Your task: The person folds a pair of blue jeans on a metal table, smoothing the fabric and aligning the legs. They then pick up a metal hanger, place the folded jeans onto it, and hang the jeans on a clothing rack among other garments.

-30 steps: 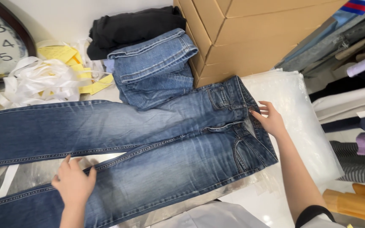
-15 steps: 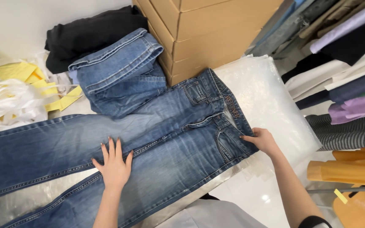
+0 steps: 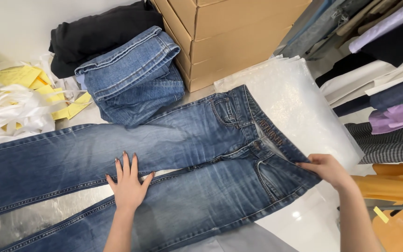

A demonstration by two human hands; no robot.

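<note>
Left hand [image 3: 128, 183] lies flat, fingers spread and released, palm down on the blue jeans [image 3: 173, 154] near the crotch seam, at about 7 o'clock in the view. Right hand [image 3: 326, 169] at 4 o'clock pinches the waistband edge of the jeans, fingers closed on the denim. The jeans lie spread flat across the pale surface [image 3: 304, 219], waist toward 3 o'clock, both legs running off toward 9 o'clock. A clear plastic bag [image 3: 299, 107] lies under and beyond the waistband, at 2 o'clock. Further out, a folded stack of blue jeans [image 3: 134, 77] sits at 11 o'clock, just beside the spread pair. Behind it a folded black garment [image 3: 96, 32]. Brown cardboard boxes [image 3: 229, 37] at 12 o'clock, touching the folded stack. White strips and yellow paper slips [image 3: 19, 100] heaped at 9 o'clock. Folded clothes on a rack [image 3: 388, 88] at 3 o'clock.
</note>
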